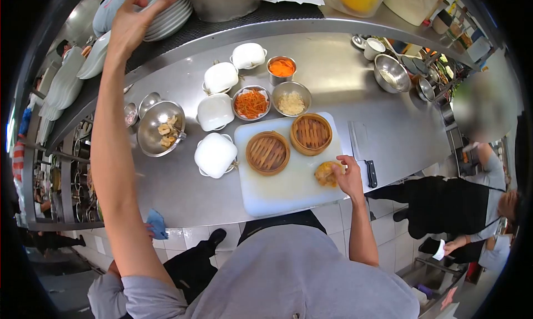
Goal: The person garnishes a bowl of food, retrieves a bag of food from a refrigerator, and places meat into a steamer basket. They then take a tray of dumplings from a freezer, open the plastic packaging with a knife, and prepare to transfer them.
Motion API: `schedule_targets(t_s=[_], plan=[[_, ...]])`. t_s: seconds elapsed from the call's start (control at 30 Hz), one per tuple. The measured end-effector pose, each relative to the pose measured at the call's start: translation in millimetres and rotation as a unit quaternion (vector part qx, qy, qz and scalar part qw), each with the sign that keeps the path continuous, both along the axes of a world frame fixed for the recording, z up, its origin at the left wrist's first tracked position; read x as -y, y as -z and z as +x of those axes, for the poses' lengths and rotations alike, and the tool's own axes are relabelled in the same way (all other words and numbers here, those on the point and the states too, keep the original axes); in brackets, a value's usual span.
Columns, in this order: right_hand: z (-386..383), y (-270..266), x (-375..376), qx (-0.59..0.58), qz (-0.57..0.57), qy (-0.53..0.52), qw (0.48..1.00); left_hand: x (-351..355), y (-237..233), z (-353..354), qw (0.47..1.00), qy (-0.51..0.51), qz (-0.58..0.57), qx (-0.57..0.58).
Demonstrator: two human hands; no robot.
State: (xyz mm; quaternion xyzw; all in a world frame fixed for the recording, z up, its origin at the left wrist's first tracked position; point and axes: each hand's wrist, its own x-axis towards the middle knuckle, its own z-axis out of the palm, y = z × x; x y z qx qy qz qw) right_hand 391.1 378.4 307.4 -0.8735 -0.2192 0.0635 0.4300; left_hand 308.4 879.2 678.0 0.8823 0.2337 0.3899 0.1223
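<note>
My left hand [136,22] is raised to the shelf at the upper left, its fingers at the edge of a stack of white plates [173,20]; thumb and forefinger are apart. My right hand [348,176] is at the right side of the white cutting board [266,199], its fingers on a golden-brown food piece [326,174]. Two round bamboo steamers stand on the board, one [267,153] at the middle and one [311,134] near the top right corner. A cleaver with a black handle [371,174] lies just right of the board.
White lidded pots [215,154] stand in a row left of the board. Beyond it are bowls of orange shreds [251,103] and pale chopped food [291,103]. A metal bowl [161,128] sits at left. Co-workers stand at right [444,208] and lower left.
</note>
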Motion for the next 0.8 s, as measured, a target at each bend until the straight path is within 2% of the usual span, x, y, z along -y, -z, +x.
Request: schedule_targets(t_s=[0.13, 0.2, 0.27, 0.3, 0.33, 0.37, 0.4, 0.47, 0.5, 0.53, 0.57, 0.6, 0.67, 0.73, 0.77, 0.8], plan=[[5.8, -3.8, 5.1, 0.010, 0.011, 0.009, 1.000, -8.3, -9.6, -18.4, 0.999, -0.009, 0.040, -0.009], [5.7, -12.3, 4.6, 0.015, 0.020, 0.014, 1.000, -7.5, -20.6, -34.9, 0.995, -0.036, 0.087, 0.026], [1.0, -29.8, -2.4, -0.012, 0.043, 0.023, 0.999, 19.7, -27.0, -65.5, 0.999, -0.053, 0.009, -0.003], [-1.2, -26.8, -7.6, -0.011, 0.048, 0.028, 0.998, 34.1, -22.1, -76.2, 0.999, 0.001, 0.002, 0.033], [-4.5, -22.0, -12.3, -0.072, 0.123, 0.004, 0.990, 51.0, -12.6, -86.0, 0.996, 0.056, -0.006, 0.071], [-4.9, -22.1, -18.4, -0.124, 0.201, -0.017, 0.972, 70.9, 0.4, -95.4, 0.996, 0.064, -0.029, 0.052], [-11.7, -32.7, -26.6, -0.142, 0.189, -0.036, 0.971, 92.6, 17.2, -99.1, 0.995, 0.080, -0.052, 0.038], [-14.5, -51.1, -45.9, -0.185, 0.254, -0.113, 0.943, 136.9, 56.7, -90.9, 0.986, 0.168, -0.013, 0.009], [-16.1, -63.6, -52.2, -0.257, 0.246, -0.135, 0.925, 154.7, 84.3, -85.8, 0.979, 0.188, -0.076, -0.010], [-14.8, -66.0, -63.0, -0.308, 0.310, -0.143, 0.888, 171.2, 113.7, -77.5, 0.979, 0.177, -0.081, -0.053], [-12.5, -65.7, -73.4, -0.356, 0.373, -0.155, 0.843, 183.0, 147.7, -64.5, 0.967, 0.230, -0.099, -0.051], [-9.3, -67.3, -80.2, -0.338, 0.387, -0.146, 0.846, 203.9, 170.9, -51.3, 0.950, 0.248, -0.180, -0.064], [-2.4, -68.9, -91.0, -0.423, 0.413, -0.138, 0.794, 224.4, 238.5, -20.5, 0.941, 0.304, -0.144, -0.035], [10.1, -51.4, -102.2, -0.360, 0.324, -0.112, 0.868, 250.8, 263.9, -3.9, 0.935, 0.271, -0.163, -0.163], [19.3, -10.1, -113.5, -0.183, 0.312, -0.092, 0.928, 256.3, 280.5, 2.7, 0.934, 0.281, -0.154, -0.160], [27.6, 3.9, -112.4, -0.174, 0.318, -0.086, 0.928, 259.7, 297.7, 9.6, 0.932, 0.285, -0.143, -0.171]])
